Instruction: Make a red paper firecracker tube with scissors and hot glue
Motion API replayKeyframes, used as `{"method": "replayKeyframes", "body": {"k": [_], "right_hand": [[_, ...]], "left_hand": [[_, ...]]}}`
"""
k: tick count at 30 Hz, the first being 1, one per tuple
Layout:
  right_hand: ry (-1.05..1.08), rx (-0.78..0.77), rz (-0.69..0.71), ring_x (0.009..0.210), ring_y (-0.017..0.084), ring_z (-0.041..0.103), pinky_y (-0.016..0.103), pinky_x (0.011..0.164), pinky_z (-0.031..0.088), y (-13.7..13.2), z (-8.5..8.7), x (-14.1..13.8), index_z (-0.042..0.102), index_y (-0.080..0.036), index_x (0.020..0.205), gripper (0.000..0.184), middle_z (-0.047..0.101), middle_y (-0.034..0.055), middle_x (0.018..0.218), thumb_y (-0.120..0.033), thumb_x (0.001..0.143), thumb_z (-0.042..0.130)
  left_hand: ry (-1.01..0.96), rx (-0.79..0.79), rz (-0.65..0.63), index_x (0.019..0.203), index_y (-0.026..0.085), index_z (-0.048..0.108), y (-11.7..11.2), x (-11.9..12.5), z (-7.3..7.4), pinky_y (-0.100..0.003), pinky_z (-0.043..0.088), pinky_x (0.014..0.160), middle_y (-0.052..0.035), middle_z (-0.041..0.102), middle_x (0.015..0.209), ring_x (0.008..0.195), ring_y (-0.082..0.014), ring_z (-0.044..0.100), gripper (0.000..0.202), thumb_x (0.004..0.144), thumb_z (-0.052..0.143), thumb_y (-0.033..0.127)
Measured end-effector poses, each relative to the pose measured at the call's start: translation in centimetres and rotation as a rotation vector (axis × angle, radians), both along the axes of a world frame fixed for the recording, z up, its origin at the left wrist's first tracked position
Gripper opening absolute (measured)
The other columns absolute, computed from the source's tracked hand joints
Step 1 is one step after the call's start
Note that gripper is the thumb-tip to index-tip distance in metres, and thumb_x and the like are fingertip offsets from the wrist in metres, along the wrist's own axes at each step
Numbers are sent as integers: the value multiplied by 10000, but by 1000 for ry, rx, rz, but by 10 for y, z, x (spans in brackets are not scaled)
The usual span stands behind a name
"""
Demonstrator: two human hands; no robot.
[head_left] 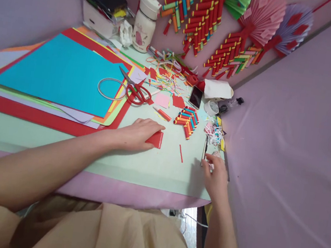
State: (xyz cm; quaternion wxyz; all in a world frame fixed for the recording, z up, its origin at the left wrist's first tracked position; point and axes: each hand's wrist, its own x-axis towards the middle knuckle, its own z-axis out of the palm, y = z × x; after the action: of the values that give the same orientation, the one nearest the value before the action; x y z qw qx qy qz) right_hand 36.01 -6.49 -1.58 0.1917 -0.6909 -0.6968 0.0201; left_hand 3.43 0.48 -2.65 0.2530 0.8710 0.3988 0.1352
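My left hand (137, 133) lies flat on the pale green table (135, 165), fingers stretched over a small red paper piece (155, 139) and pressing it down. My right hand (215, 175) is at the table's right edge with its fingers curled around a thin stick-like object (205, 151) that I cannot name. A thin red paper strip (181, 153) lies between the two hands. Just beyond it sits a cluster of small rolled paper tubes (187, 119) in red, blue and orange.
Red-handled scissors (136, 91) and a clear tape ring (111, 88) rest on a stack of coloured paper sheets (59, 73) at the left. A phone (196, 97), a white cup (144, 25), paper scraps and shreds (214, 132) crowd the back. Paper fans and tube strings hang on the wall.
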Motion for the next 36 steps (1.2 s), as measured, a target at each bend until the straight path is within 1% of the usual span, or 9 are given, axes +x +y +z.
{"method": "replayKeyframes", "body": {"k": [2, 6, 9, 14, 16, 22, 26, 31, 36], "right_hand": [[111, -88, 118, 879, 205, 573, 340, 796, 454, 7, 1, -26, 630, -179, 1064, 302, 609, 95, 1005, -359, 878, 474], [159, -165, 149, 844, 188, 581, 337, 801, 455, 25, -5, -58, 607, -185, 1142, 317, 588, 89, 1028, -297, 875, 477], [151, -224, 177, 854, 187, 574, 344, 820, 448, 37, -11, -63, 606, -212, 1134, 310, 566, 73, 1029, -244, 850, 485], [192, -274, 210, 809, 173, 556, 337, 799, 444, 45, -15, -63, 595, -204, 881, 123, 532, 46, 945, -227, 802, 503], [221, -276, 206, 793, 171, 552, 331, 783, 444, 45, -14, -64, 573, -200, 830, 82, 544, 43, 916, -231, 793, 507], [249, -195, 145, 793, 175, 567, 320, 753, 458, 29, -3, -55, 586, -183, 975, 191, 610, 63, 952, -283, 831, 510], [136, -207, 259, 801, 178, 578, 316, 746, 470, 5, 3, -40, 631, -192, 976, 188, 617, 71, 958, -293, 877, 507], [9, -122, 342, 894, 202, 586, 337, 816, 477, -19, -11, -38, 652, -191, 1029, 208, 622, 84, 982, -312, 905, 539], [-60, 34, 337, 841, 192, 582, 330, 787, 480, -22, -25, -46, 669, -165, 969, 236, 628, 85, 890, -245, 950, 448]], "left_hand": [[0, -3, 1, 1373, 198, 380, 0, 0, 0, -433, 310, 1053, -113, 476, 1376, 1290, -286, 389, 581, 814, 486, 317], [-1, 3, 0, 1376, 199, 373, -1, 0, -1, -433, 309, 1051, -113, 474, 1381, 1298, -286, 383, 581, 817, 487, 312], [-5, 3, 6, 1376, 206, 374, -1, 0, -1, -433, 304, 1053, -114, 471, 1384, 1301, -288, 380, 582, 815, 492, 303], [-6, -10, 10, 1371, 211, 379, -2, 0, -2, -433, 300, 1057, -108, 470, 1386, 1305, -288, 372, 578, 813, 494, 305], [-12, -7, 10, 1367, 210, 383, -2, 0, -2, -430, 301, 1056, -106, 476, 1379, 1303, -286, 374, 568, 817, 490, 306], [-11, 4, 0, 1367, 204, 379, -1, 0, -2, -423, 313, 1045, -103, 481, 1368, 1290, -282, 388, 564, 824, 485, 314], [3, 8, -7, 1370, 197, 376, 0, 0, -1, -426, 305, 1051, -111, 471, 1378, 1296, -284, 382, 562, 830, 477, 316], [10, 13, -2, 1365, 186, 383, -1, 0, -1, -421, 304, 1054, -113, 474, 1370, 1285, -283, 391, 565, 828, 486, 326], [24, 18, 0, 1371, 185, 374, -1, 1, 0, -413, 298, 1058, -109, 467, 1379, 1295, -279, 382, 564, 834, 479, 321]]}}
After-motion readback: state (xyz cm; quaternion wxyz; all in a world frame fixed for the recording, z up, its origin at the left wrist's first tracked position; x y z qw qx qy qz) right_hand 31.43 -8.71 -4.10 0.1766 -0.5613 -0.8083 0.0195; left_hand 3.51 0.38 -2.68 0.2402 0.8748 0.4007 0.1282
